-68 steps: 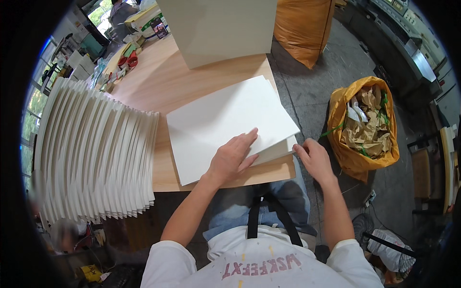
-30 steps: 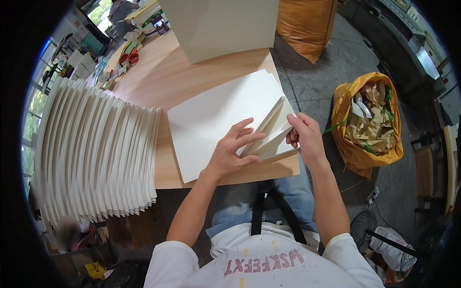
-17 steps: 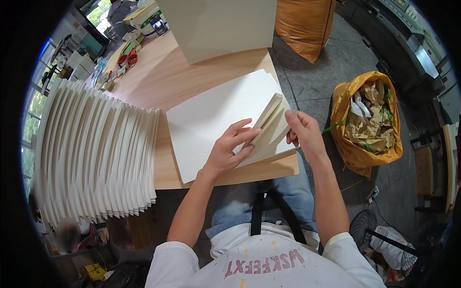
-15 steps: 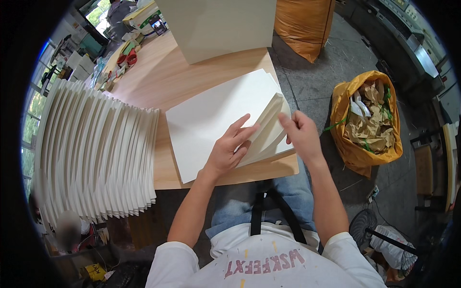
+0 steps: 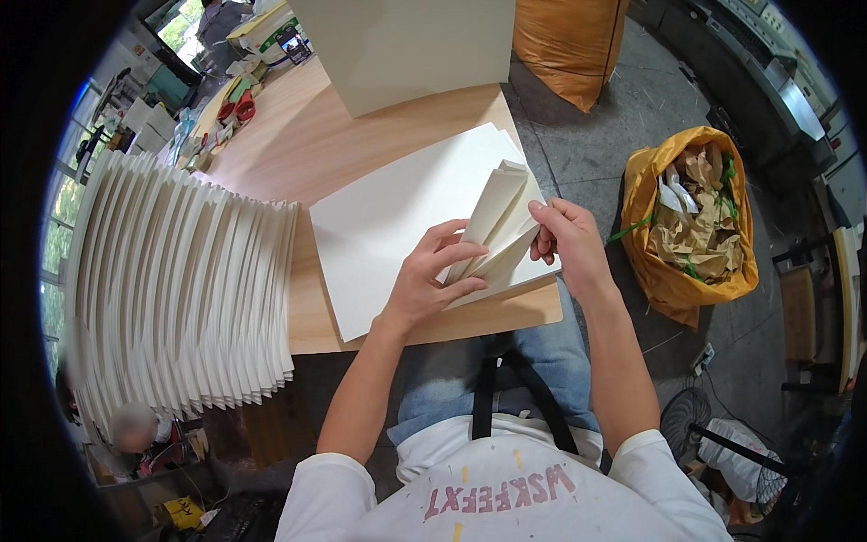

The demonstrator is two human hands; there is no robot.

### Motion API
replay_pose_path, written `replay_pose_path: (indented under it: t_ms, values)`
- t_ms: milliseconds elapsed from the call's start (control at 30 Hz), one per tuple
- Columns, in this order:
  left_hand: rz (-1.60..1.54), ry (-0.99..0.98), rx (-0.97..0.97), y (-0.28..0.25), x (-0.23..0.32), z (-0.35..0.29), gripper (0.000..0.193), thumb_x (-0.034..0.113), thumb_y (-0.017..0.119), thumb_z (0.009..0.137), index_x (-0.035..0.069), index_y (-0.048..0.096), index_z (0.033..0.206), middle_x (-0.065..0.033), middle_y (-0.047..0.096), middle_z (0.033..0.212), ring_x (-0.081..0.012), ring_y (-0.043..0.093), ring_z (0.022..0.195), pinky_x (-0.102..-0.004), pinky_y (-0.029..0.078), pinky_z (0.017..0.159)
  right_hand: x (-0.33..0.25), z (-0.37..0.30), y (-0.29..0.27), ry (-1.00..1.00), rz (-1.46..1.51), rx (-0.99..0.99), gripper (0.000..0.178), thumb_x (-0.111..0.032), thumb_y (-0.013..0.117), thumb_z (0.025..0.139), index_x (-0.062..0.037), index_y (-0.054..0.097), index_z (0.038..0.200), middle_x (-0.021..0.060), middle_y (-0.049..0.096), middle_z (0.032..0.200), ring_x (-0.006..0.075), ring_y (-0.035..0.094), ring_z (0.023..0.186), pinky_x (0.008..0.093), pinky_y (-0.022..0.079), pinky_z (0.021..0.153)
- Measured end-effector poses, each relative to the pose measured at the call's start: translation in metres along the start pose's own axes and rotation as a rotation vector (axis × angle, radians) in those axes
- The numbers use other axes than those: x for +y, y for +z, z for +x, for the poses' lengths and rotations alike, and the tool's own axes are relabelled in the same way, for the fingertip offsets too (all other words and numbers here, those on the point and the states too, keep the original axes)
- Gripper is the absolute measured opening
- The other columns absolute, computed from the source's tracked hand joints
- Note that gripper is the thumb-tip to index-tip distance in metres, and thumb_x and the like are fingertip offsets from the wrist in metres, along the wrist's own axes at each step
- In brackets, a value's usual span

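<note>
noting the pleated white paper end (image 5: pixel 492 206) right of centre in the frame, between the two hands. long axis slants from low by the left fingers to high at a narrow tip, pointing up and slightly right. left hand (image 5: pixel 432 275) sits against its lower left part; right hand (image 5: pixel 571 244) is at its right edge. both touch it, so neither is clearly nearer; the upper tip stands free of both.

right hand: thumb and curled fingers drawn together, pinching the right edge of the pleated paper. left hand: half open, fingers bent and slightly apart, fingertips on the paper, thumb lower down; cannot tell whether it grips or only steadies.

under the pleats, a flat white paper panel (image 5: pixel 388 226) lies skewed on the wooden table (image 5: pixel 293 135), near its lower right corner. cannot tell whether panel and pleats are one piece.

around: row of folded white paper pieces (image 5: pixel 190 289) at left of frame, on edge, packed close; pale upright board (image 5: pixel 424 54) at top centre; red-handled scissors (image 5: pixel 242 108) upper left; open orange sack (image 5: pixel 637 194) of crumpled brown paper at right, well apart from the pleats.
</note>
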State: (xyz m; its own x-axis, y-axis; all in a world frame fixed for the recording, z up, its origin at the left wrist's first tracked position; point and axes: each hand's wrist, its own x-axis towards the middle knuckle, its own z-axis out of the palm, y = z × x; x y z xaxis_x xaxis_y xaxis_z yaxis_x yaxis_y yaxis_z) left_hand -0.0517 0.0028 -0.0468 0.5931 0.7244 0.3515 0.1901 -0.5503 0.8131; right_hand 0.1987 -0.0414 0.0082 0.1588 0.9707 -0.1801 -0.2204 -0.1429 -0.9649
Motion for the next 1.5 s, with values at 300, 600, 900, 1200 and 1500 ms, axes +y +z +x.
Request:
replay_pose_path:
  t_ms: [300,600,900,1200,1500]
  values:
    - [-0.029,0.010,0.141,0.009,0.007,0.003,0.041,0.003,0.079,0.095,0.019,0.079,0.133,-0.0136,0.056,0.157,-0.0310,0.071,0.128,-0.0424,0.061,0.107,0.013,0.004,0.004,-0.212,-0.361,0.100,0.042,-0.034,0.070,0.107,-0.0121,0.056,0.074,-0.0024,0.056,0.065,0.0090,0.057,0.056,0.0240,0.039,0.052]
    - [0.020,0.038,0.002,0.002,0.001,0.000,0.045,0.017,0.093,0.086,0.019,0.080,0.129,-0.0131,0.056,0.155,-0.0328,0.069,0.132,-0.0450,0.060,0.109,0.001,0.000,0.006,-0.014,0.020,0.027,0.039,-0.030,0.070,0.107,-0.0126,0.057,0.075,-0.0026,0.055,0.065,0.0093,0.058,0.057,0.0249,0.040,0.053]
    - [-0.036,-0.033,0.059,0.006,0.006,0.002,0.041,0.001,0.076,0.098,0.018,0.078,0.135,-0.0155,0.055,0.158,-0.0336,0.071,0.128,-0.0418,0.061,0.107,0.019,0.003,0.000,-0.233,-0.405,0.117,0.038,-0.030,0.070,0.107,-0.0116,0.058,0.076,-0.0019,0.056,0.065,0.0095,0.059,0.057,0.0255,0.041,0.052]
    - [0.074,0.070,0.001,0.003,0.003,0.000,0.047,0.014,0.090,0.088,0.021,0.079,0.133,-0.0130,0.056,0.157,-0.0332,0.070,0.128,-0.0432,0.062,0.108,0.003,0.000,0.006,-0.024,0.036,0.046,0.040,-0.030,0.068,0.108,-0.0133,0.055,0.075,-0.0022,0.054,0.064,0.0100,0.058,0.057,0.0252,0.040,0.053]
    - [-0.045,0.011,-0.006,0.003,-0.001,0.002,0.054,0.014,0.095,0.083,0.023,0.079,0.134,-0.0103,0.058,0.153,-0.0297,0.070,0.129,-0.0425,0.060,0.111,0.042,-0.012,-0.019,-0.289,-0.292,0.339,0.039,-0.034,0.065,0.110,-0.0095,0.055,0.081,0.0022,0.055,0.069,0.0185,0.054,0.060,0.0340,0.041,0.058]
